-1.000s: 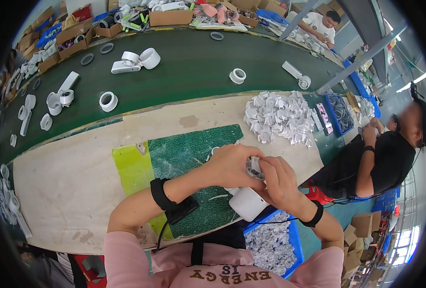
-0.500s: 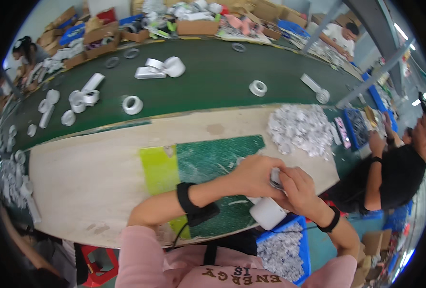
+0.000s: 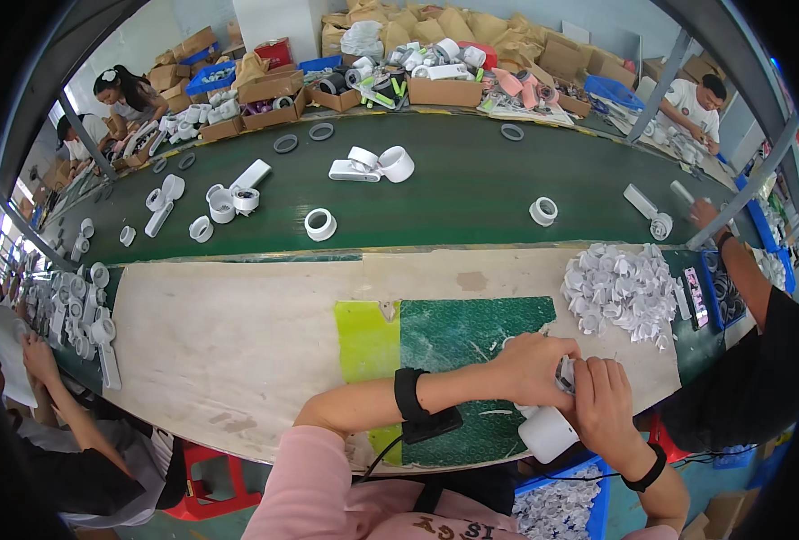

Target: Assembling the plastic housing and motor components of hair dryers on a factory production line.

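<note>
Since half a second ago both hands have stayed pressed together over the same small white part, while the view has swung so that they now sit lower and further right in the head view. The left hand (image 3: 530,369) is curled, its fingers closed onto the small white part (image 3: 565,374) from the 9 o'clock side. The right hand (image 3: 603,407) meets it from 3 o'clock, fingers bent and pinching the same piece. Just below, at 6 o'clock, a white cylindrical housing (image 3: 546,434) sits at the desk (image 3: 237,333) edge, touching the right hand. Under the hands lies a green cutting mat (image 3: 471,333) with a yellow strip (image 3: 366,337) at 9 o'clock. At 1 o'clock, near but apart, lies a heap of small white parts (image 3: 620,290). At 12 o'clock runs a green conveyor belt (image 3: 453,193) carrying white rings. A blue bin (image 3: 599,508) of white pieces sits at 6 o'clock.
</note>
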The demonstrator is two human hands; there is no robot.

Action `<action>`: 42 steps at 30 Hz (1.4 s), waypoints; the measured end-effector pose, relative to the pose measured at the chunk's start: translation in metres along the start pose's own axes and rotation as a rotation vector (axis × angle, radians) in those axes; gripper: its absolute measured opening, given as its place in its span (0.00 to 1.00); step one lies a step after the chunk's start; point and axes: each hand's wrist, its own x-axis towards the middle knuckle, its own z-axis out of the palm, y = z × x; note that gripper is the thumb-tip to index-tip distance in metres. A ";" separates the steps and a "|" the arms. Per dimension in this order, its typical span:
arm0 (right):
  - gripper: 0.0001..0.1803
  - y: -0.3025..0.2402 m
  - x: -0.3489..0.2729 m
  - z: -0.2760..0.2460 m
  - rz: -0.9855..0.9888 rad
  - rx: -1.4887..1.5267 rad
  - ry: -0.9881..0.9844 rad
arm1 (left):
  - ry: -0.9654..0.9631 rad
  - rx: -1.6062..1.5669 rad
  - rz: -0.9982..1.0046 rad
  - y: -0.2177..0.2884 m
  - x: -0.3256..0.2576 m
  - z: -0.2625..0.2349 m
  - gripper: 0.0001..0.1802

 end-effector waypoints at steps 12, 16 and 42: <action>0.24 0.005 -0.008 -0.004 -0.064 0.063 0.087 | -0.057 -0.028 -0.028 0.018 -0.005 -0.001 0.29; 0.27 0.004 -0.015 0.013 0.050 0.148 0.172 | -0.051 0.053 -0.035 0.016 -0.002 -0.002 0.30; 0.04 0.076 -0.141 0.123 0.991 0.488 0.770 | 0.469 0.788 -0.252 -0.086 0.073 -0.208 0.27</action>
